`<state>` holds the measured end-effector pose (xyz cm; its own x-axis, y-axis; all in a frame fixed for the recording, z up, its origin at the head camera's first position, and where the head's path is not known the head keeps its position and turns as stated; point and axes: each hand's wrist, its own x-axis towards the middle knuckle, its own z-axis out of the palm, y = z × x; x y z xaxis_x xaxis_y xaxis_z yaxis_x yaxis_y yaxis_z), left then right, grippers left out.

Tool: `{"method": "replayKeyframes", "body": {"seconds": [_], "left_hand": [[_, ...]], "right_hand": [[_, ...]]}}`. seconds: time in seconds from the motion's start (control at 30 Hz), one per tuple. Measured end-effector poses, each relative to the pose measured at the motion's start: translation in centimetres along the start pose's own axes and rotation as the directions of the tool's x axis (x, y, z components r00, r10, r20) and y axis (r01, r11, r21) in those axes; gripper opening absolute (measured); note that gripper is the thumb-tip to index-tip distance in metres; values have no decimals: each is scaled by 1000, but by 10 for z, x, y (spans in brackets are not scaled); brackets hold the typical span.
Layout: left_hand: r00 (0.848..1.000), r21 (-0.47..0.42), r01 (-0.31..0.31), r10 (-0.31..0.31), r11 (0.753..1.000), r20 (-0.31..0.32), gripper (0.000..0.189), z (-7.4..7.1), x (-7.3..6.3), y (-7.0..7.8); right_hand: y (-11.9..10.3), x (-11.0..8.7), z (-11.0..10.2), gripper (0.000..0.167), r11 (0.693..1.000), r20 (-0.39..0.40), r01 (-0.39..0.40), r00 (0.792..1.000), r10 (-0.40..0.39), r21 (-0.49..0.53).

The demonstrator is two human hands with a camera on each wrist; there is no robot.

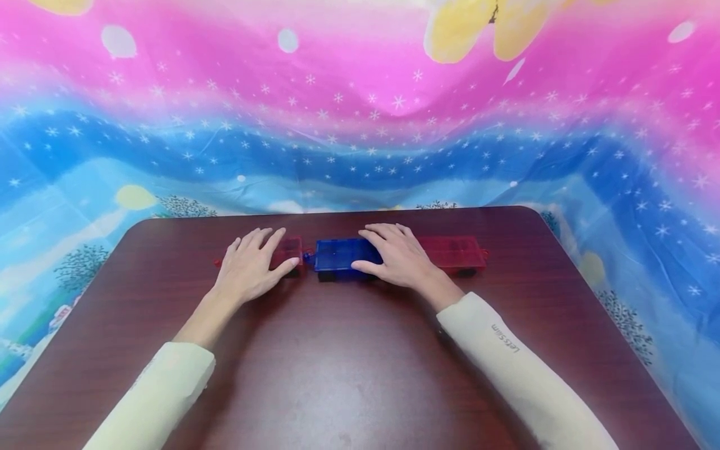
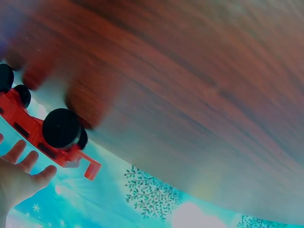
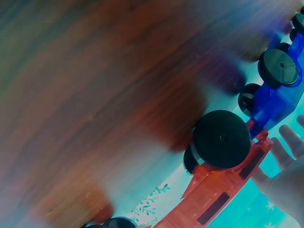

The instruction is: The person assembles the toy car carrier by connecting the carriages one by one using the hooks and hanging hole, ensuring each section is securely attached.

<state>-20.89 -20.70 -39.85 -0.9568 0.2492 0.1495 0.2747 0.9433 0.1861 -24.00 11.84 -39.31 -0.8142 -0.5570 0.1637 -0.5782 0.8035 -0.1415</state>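
Note:
Three see-through plastic toy wagons with black wheels stand in a row across the table. A blue wagon (image 1: 336, 255) is between a left red wagon (image 1: 289, 250) and a right red wagon (image 1: 455, 251). My left hand (image 1: 247, 265) lies over the left red wagon with fingers spread, hiding much of it. Spread over the place where the blue and right red wagons meet is my right hand (image 1: 402, 256), its thumb across the blue one. Straight fingers show beside the wagons in the left wrist view and in the right wrist view; firm contact is hard to tell.
The brown wooden table (image 1: 337, 362) has rounded far corners. Behind and beside it hangs a pink and blue cloth (image 1: 360, 125) printed with snowflakes. A small red hook (image 1: 217, 262) sticks out at the row's left end, another red hook (image 1: 485, 254) at its right.

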Motion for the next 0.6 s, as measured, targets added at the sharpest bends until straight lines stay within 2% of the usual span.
{"method": "replayKeyframes", "body": {"seconds": [0.6], "left_hand": [[999,1,34,-34,999,17,89,10,-4,-16]], "right_hand": [[-16,10,6,76,999,25,22,999,-22,-37]]}}
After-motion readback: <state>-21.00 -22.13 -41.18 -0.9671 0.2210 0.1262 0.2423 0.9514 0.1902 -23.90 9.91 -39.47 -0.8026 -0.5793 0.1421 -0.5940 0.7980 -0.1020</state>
